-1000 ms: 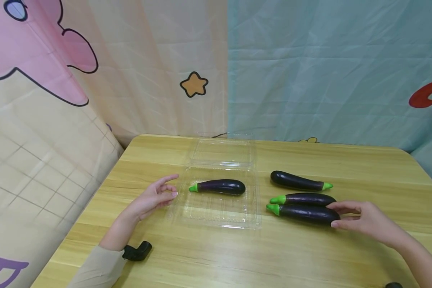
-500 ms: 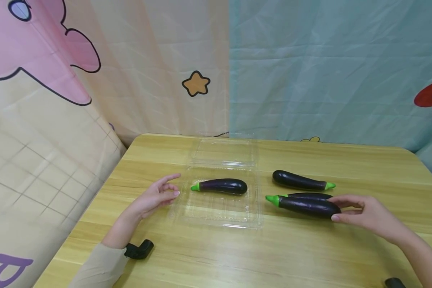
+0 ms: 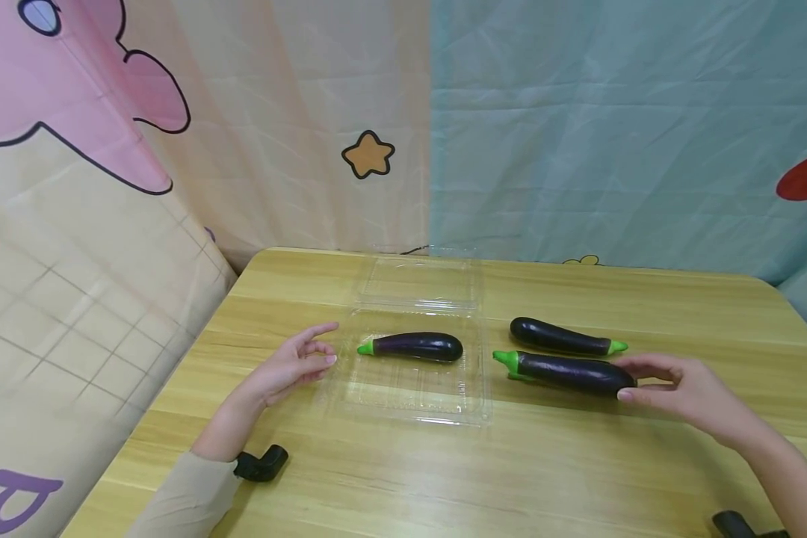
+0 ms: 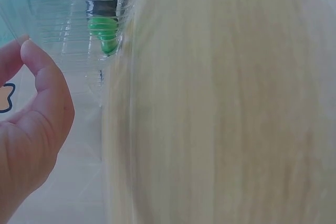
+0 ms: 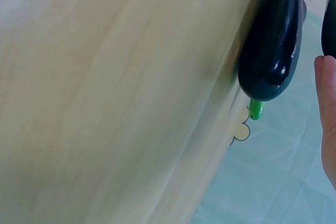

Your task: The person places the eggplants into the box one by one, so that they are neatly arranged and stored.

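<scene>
My right hand (image 3: 679,392) grips the thick end of a dark purple eggplant (image 3: 571,373), thumb in front and fingers behind. Its green stem points left, and it overlaps a second eggplant (image 5: 273,40), mostly hidden in the head view. Behind them lies a third eggplant (image 3: 558,336), stem to the right. Another eggplant (image 3: 417,347) lies inside the clear plastic clamshell container (image 3: 410,417), whose lid (image 3: 420,280) is folded back. At the container's left edge, my left hand (image 3: 289,370) pinches the rim between thumb and finger, its index finger stretched out.
The wooden table (image 3: 403,478) reaches back to a printed cloth curtain (image 3: 578,134). A black angled piece (image 3: 262,463) sits by the left wrist, and a similar black piece (image 3: 736,523) shows by the right forearm.
The right hand has raised the gripped eggplant and shifted it slightly back, so it now covers most of the one behind. The left hand stays at the container's edge.
</scene>
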Demonstrator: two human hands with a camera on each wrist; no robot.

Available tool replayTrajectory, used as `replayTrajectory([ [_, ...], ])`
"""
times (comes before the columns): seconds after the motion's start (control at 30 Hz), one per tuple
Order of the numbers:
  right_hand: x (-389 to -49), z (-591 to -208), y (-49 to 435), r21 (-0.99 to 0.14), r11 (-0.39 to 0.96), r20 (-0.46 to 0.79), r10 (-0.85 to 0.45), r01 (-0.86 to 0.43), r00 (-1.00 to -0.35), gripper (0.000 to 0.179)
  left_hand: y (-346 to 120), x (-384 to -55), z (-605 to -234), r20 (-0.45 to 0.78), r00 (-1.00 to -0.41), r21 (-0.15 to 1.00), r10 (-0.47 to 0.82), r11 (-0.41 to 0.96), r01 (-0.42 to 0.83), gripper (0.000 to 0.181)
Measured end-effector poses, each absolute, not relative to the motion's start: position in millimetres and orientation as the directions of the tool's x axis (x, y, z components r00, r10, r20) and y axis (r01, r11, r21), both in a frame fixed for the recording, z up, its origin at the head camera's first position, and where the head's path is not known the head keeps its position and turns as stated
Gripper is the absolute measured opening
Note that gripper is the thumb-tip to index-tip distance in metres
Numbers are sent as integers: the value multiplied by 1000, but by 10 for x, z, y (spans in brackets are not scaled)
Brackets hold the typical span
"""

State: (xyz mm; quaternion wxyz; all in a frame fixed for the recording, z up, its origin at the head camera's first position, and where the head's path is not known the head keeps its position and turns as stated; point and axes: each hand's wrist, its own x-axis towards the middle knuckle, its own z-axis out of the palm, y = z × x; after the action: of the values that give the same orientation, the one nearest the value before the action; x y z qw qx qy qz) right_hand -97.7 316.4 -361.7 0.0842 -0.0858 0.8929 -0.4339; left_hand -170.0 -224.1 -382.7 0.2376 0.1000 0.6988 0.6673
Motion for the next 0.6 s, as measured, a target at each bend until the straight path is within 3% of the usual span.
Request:
replayTrajectory([
  [0.6,-1053,-3495,2880,-814,575,-74,-240,-80,-968,45,-2239,-1696,-3830,-194,-868,981,458,89,-172,68],
])
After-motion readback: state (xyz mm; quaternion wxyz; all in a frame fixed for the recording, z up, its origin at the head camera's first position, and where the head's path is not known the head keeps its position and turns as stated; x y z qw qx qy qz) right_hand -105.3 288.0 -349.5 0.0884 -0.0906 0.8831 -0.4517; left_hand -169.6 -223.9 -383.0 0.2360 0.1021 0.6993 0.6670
